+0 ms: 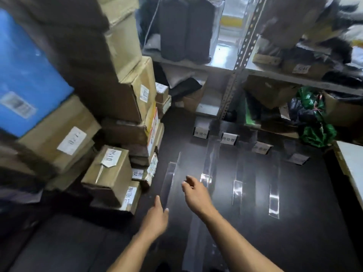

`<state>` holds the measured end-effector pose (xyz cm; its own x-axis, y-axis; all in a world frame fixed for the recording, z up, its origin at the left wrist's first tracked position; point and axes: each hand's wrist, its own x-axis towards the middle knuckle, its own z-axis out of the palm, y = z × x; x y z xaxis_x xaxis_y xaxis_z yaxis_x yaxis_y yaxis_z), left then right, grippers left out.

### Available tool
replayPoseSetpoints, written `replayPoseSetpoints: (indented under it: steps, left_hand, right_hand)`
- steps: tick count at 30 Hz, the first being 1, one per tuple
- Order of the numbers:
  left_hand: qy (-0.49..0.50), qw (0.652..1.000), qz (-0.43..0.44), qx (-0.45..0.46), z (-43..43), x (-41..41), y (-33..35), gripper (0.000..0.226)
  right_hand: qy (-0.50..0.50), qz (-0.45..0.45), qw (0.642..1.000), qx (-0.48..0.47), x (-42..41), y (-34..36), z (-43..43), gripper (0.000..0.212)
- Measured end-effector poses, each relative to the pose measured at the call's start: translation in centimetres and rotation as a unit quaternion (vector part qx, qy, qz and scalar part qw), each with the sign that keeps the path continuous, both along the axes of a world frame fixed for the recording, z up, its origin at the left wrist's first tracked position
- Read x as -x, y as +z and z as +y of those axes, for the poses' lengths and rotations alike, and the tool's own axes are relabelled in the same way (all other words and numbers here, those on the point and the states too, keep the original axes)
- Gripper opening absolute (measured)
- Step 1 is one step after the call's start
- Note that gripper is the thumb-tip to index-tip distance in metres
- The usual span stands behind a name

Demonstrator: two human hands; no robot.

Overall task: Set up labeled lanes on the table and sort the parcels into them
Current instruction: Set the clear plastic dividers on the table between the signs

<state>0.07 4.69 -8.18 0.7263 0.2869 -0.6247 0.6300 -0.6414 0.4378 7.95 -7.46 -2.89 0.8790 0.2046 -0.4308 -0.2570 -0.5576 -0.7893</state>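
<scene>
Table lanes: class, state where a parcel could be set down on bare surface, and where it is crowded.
Bare: the dark table between the tape strips, from the label stands to the near edge, and right of the last strip. Crowded: the cardboard boxes stacked along the left edge.

Both bare forearms reach forward over the near edge of the table (306,193). The left hand (156,217) is nearer, back up, fingers straight, holding nothing. The right hand (195,193) reaches farther, just beside it, fingers loosely bent leftward, also empty.
</scene>
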Motion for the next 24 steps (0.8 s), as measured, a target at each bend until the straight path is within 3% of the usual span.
replayPoseSetpoints:
  steps: [3, 5, 11, 24]
  left_hand:
    - [-0.027, 1.0, -0.004, -0.01, -0.4, 0.2, -0.3, 0.036]
    - [-0.034, 0.998, -0.003, -0.054, -0.7, -0.1, 0.4, 0.029]
    - [-0.019, 0.989, -0.024, -0.144, -0.8, -0.4, 2.0, 0.026]
    - [0.016, 0.975, -0.159, -0.155, 0.4, 0.3, 5.8, 0.03]
  right_hand:
    - [0.021, 0.019, 0.999, 0.04, 1.5, -1.2, 0.7, 0.048]
    - [0.017, 0.023, 0.998, 0.06, 2.0, -1.7, 0.7, 0.049]
    - [0.021, 0.023, 0.996, 0.089, 2.0, -1.8, 0.1, 0.049]
    - [0.067, 0.055, 0.994, 0.07, 2.2, -2.8, 0.7, 0.048]
